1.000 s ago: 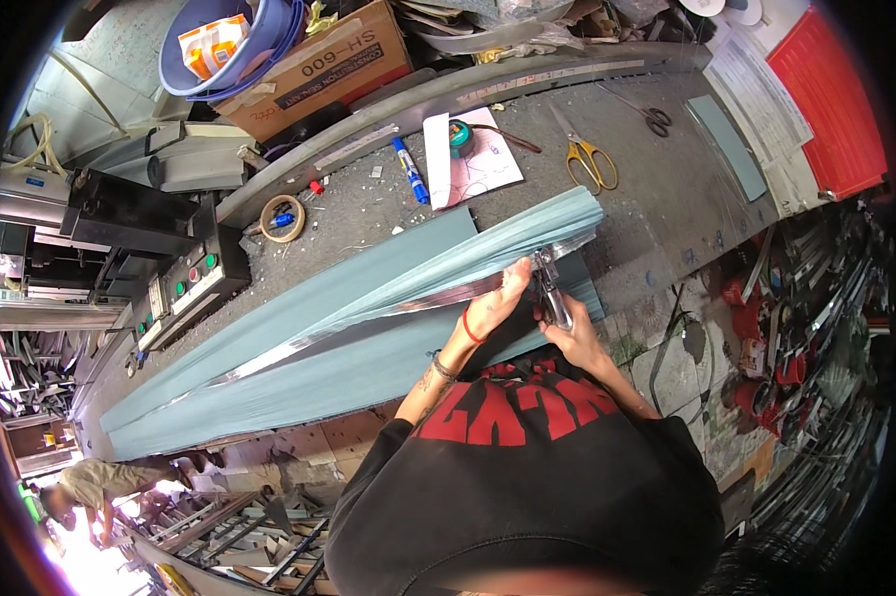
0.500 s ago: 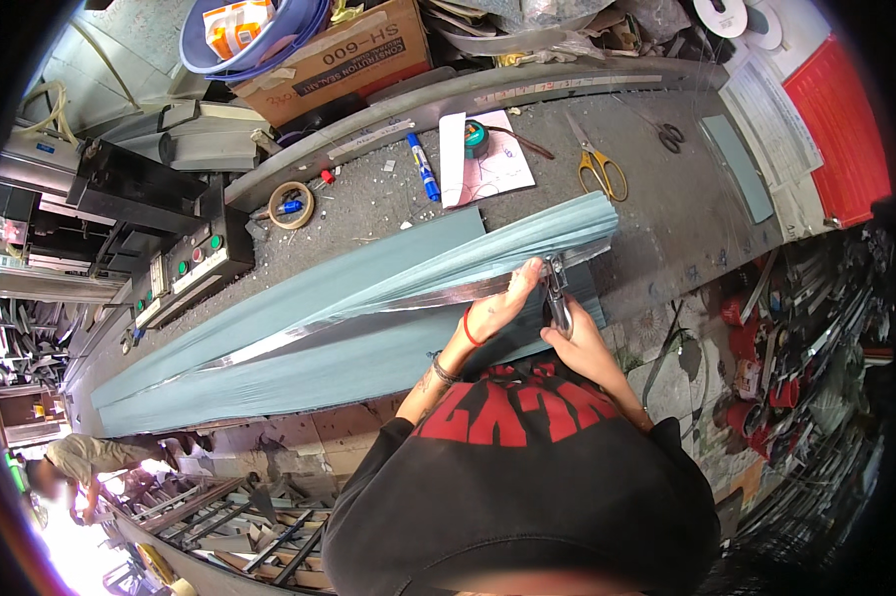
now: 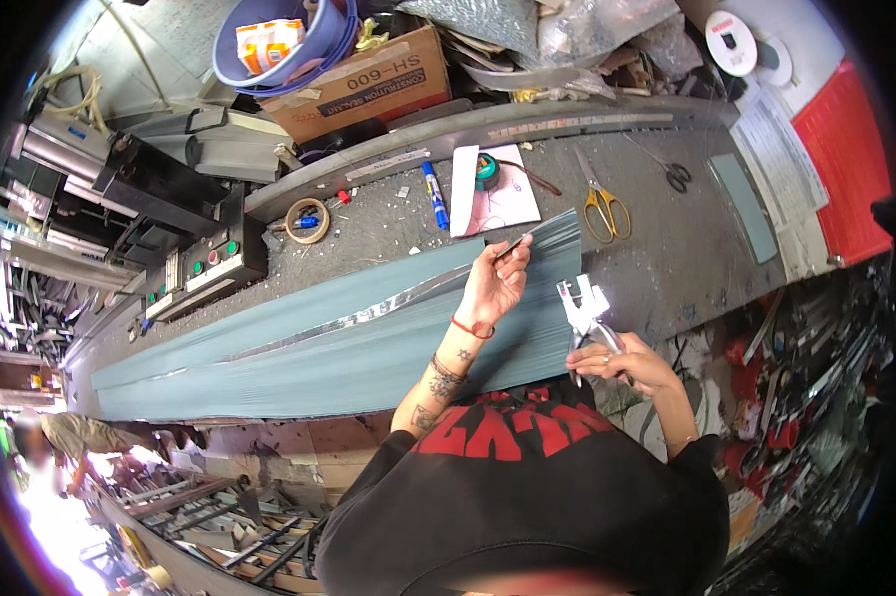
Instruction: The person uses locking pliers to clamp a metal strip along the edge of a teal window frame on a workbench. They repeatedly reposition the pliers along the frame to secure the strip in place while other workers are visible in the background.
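Note:
A long grey-green pleated sheet (image 3: pixel 299 372) lies along the bench, its folds fanned out toward the right end. A shiny silver strip (image 3: pixel 378 310) runs lengthwise over it. Fingers pinched, my left hand (image 3: pixel 495 283) holds the strip's right end, raised a little above the pleats. My right hand (image 3: pixel 634 366) grips silver hole-punch pliers (image 3: pixel 589 310) by the handles, just off the sheet's right end. The pliers' jaws point away from me and touch nothing.
Beyond the sheet lie yellow-handled scissors (image 3: pixel 607 214), a green tape measure (image 3: pixel 486 171) on paper, a blue marker (image 3: pixel 435 197) and a tape roll (image 3: pixel 307 221). A machine with buttons (image 3: pixel 214 258) stands at left. Dark scissors (image 3: pixel 677 177) lie farther right. A person is at far left.
The pliers have come away from the strip, moving right and nearer me. My left hand has turned over, drawing the strip's end away from me, and the pleats have spread flatter.

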A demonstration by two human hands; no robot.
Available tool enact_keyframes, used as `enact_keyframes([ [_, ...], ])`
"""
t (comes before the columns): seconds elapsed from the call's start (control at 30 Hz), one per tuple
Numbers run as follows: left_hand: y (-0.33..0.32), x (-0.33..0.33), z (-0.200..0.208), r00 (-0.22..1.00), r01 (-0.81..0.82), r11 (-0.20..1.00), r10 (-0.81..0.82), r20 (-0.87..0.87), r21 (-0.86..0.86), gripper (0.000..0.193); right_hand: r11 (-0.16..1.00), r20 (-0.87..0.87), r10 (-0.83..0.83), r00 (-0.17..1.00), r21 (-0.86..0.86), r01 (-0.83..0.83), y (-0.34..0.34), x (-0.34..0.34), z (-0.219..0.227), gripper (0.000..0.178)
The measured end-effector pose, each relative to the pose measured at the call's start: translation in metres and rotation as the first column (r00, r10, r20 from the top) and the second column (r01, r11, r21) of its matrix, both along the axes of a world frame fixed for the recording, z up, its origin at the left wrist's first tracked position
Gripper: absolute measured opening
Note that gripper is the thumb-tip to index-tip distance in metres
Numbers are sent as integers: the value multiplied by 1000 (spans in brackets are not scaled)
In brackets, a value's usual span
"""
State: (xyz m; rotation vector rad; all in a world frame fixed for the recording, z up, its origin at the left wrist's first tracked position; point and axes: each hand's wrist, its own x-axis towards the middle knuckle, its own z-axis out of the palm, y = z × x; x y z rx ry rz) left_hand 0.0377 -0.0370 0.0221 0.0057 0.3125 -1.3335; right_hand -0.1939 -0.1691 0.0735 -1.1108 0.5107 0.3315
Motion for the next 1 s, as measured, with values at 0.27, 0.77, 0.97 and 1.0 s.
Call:
enact_keyframes([
  [0.27, 7, 17, 8, 996, -33, 983, 18, -82, -178, 24, 981, 328, -187, 926, 17, 192, -52, 19, -7, 53],
  [0.77, -3, -36, -59, 826, -11, 995, -47, 562, 98, 52, 920, 115, 310, 944, -287, -267, -72, 53, -39, 61],
  [0.97, 1, -50, -71, 585, -196, 976, 39, 810, 95, 50, 872, 228, 471, 852, -266, -411, -41, 73, -63, 60],
  [1.0, 0, -50, -73, 572, -200, 975, 41, 819, 91, 49, 867, 241, 484, 841, -263, -423, -38, 72, -64, 60],
])
